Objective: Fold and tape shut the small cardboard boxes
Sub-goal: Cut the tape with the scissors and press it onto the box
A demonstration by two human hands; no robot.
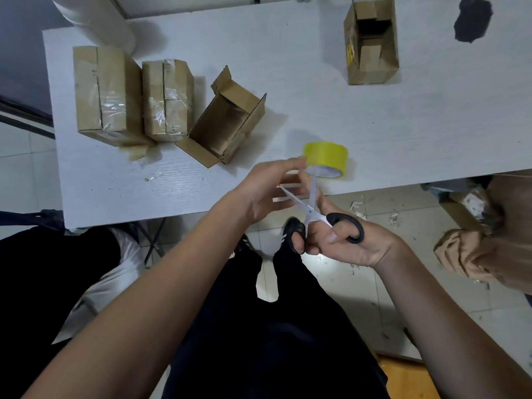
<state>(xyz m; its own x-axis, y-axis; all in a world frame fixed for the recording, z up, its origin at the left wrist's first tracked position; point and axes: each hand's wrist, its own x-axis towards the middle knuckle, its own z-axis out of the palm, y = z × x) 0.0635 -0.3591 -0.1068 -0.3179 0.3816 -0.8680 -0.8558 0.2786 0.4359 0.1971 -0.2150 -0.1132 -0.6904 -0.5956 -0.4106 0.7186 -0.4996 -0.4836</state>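
The white tabletop (316,82) carried two taped boxes (106,90) standing side by side at its left, with an open box (227,119) lying just beside them, its long axis diagonal and its mouth facing the near edge. Another open box (371,41) stood well apart at the far right. A yellow tape roll (325,156) sat near the front edge. The left hand (267,191) pinched a strip of tape pulled from the roll; the right hand (342,240) gripped black-handled scissors (313,214), blades spread around that strip, pointing away.
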